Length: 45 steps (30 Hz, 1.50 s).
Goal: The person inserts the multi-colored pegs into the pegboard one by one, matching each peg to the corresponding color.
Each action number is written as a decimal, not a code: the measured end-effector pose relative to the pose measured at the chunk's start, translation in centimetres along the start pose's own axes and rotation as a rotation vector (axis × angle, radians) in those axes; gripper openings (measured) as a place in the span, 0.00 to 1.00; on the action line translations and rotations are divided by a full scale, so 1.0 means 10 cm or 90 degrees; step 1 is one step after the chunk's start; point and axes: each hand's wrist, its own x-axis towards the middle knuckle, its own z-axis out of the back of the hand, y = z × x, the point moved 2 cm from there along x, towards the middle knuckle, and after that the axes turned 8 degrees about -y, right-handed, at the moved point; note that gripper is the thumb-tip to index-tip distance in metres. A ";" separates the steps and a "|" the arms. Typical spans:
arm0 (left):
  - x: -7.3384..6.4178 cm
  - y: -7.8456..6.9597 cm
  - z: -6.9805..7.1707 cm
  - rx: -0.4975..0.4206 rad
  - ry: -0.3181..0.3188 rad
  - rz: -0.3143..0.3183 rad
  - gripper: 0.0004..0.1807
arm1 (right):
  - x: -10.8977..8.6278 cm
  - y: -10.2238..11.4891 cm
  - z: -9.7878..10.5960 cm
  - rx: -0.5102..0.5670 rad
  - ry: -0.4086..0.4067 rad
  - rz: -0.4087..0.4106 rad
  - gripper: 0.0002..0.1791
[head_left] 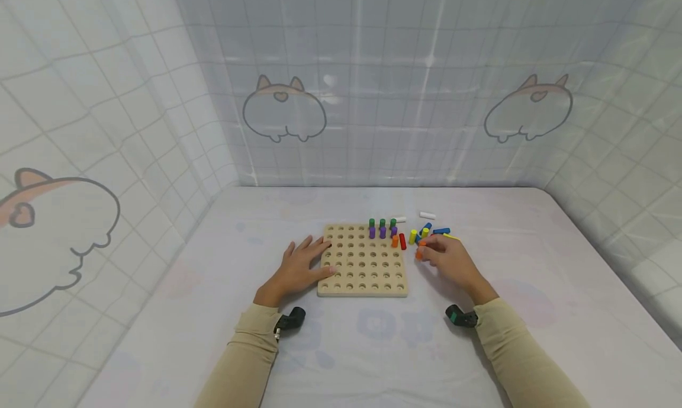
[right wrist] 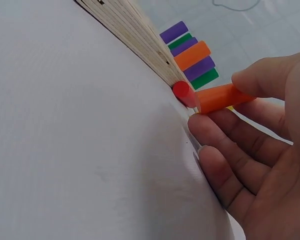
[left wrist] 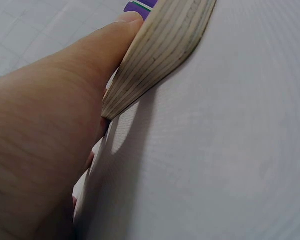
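A wooden pegboard [head_left: 356, 269] with rows of holes lies flat on the table. Three green pegs [head_left: 382, 222] stand along its back right edge, with three purple pegs [head_left: 382, 233] in front of them. One orange peg [head_left: 395, 241] stands in the board at the right. My left hand [head_left: 301, 266] rests with spread fingers on the board's left side. To the right of the board, my right hand [head_left: 453, 261] pinches another orange peg [right wrist: 217, 98] between thumb and fingers. A red peg [head_left: 402, 241] lies beside the board's right edge.
Behind my right hand are loose yellow pegs [head_left: 412, 237] and blue pegs [head_left: 441, 231], partly hidden by the fingers. Farther back lies a white peg [head_left: 427, 215]. A pale cloth covers the table [head_left: 362, 360], and tiled-pattern curtains [head_left: 394, 118] enclose it.
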 end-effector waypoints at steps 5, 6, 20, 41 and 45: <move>0.00 0.00 0.00 0.001 0.005 0.003 0.45 | 0.00 0.02 0.00 0.005 0.003 -0.013 0.18; 0.00 -0.01 0.00 0.001 0.007 0.004 0.45 | 0.01 0.02 0.00 0.006 0.005 -0.014 0.18; 0.00 0.00 0.01 0.002 0.003 0.010 0.44 | 0.13 0.18 -0.06 0.046 -0.018 0.006 0.20; 0.01 -0.01 0.01 0.002 0.009 0.003 0.43 | 0.28 0.36 -0.25 0.076 -0.038 0.023 0.21; 0.00 -0.02 0.01 0.001 0.010 0.007 0.44 | 0.28 0.39 -0.28 0.066 -0.052 0.023 0.20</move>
